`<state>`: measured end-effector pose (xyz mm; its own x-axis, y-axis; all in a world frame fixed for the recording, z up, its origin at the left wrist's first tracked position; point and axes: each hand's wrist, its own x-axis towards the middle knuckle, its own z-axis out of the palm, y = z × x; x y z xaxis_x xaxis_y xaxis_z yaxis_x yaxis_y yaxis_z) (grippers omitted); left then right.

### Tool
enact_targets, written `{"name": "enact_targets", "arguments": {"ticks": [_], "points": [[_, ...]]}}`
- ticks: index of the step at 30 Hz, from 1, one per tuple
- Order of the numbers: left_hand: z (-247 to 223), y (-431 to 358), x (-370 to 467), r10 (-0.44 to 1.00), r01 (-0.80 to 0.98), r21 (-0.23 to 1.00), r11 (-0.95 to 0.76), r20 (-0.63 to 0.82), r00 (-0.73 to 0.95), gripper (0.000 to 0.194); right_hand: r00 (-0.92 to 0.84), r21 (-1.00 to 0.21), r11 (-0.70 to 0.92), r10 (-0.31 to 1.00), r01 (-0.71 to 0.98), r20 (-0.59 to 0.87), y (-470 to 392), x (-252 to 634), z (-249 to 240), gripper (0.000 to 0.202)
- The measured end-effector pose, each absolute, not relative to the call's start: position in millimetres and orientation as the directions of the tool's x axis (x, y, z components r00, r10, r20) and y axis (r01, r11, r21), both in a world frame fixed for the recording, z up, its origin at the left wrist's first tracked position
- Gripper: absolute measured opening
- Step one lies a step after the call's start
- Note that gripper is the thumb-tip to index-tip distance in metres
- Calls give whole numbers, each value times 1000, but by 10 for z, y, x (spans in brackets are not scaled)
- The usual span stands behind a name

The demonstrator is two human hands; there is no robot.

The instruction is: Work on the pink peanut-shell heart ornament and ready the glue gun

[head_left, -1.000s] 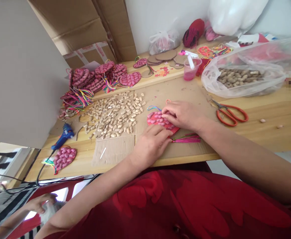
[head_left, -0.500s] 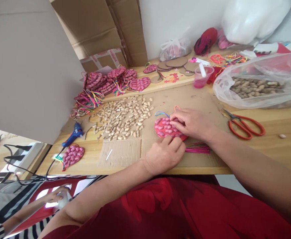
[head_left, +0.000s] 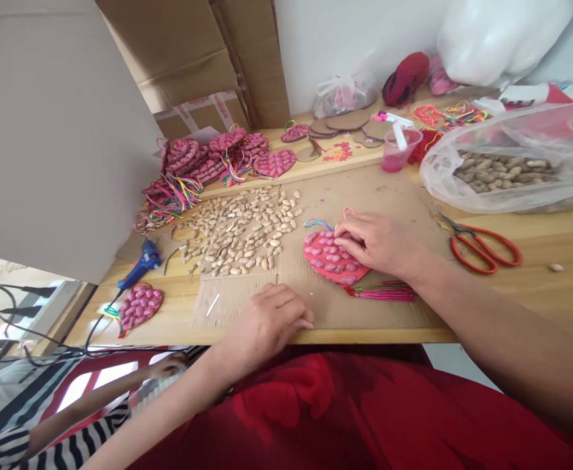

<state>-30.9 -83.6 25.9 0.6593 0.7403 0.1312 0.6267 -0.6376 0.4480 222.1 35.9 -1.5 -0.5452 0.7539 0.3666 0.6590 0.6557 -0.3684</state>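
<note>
A pink heart ornament (head_left: 333,259) covered in shells lies on a cardboard sheet (head_left: 394,196), with a blue loop at its top and a pink tassel (head_left: 384,292) trailing to the right. My right hand (head_left: 379,243) rests on the heart's upper right part, fingertips pressing it down. My left hand (head_left: 267,323) lies on the cardboard near the table's front edge, left of the heart, fingers loosely curled and holding nothing. A spread of loose pale shells (head_left: 240,232) lies to the left of the heart.
A blue glue gun (head_left: 139,262) and another pink heart (head_left: 139,305) sit at the front left. Finished hearts (head_left: 213,160) pile at the back left. Red scissors (head_left: 485,248), a bag of nuts (head_left: 506,166) and a pink cup (head_left: 398,149) stand right. Another person's arm (head_left: 120,388) shows lower left.
My left hand has drawn back from the heart's lower edge to the front left of the cardboard. My right hand stays on the heart.
</note>
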Motion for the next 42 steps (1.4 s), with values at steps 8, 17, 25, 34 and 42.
{"name": "enact_targets", "arguments": {"ticks": [8, 17, 25, 34, 42], "points": [[340, -492, -406, 753, 658, 368, -657, 366, 546, 14, -546, -352, 659, 750, 664, 375, 350, 2226, -18, 20], [421, 169, 63, 557, 582, -40, -813, 241, 795, 20, -559, -324, 675, 734, 663, 385, 360, 2205, -16, 20], [525, 379, 133, 451, 453, -74, -889, 34, 892, 18, -571, -318, 674, 736, 667, 363, 369, 2213, -12, 21], [663, 332, 299, 433, 389, -244, -888, -167, 886, 16, -581, -316, 671, 741, 671, 338, 375, 2221, -12, 17], [523, 250, 243, 587, 558, -214, -802, -104, 803, 23, -594, -334, 680, 733, 652, 333, 399, 2220, -62, 23]]}}
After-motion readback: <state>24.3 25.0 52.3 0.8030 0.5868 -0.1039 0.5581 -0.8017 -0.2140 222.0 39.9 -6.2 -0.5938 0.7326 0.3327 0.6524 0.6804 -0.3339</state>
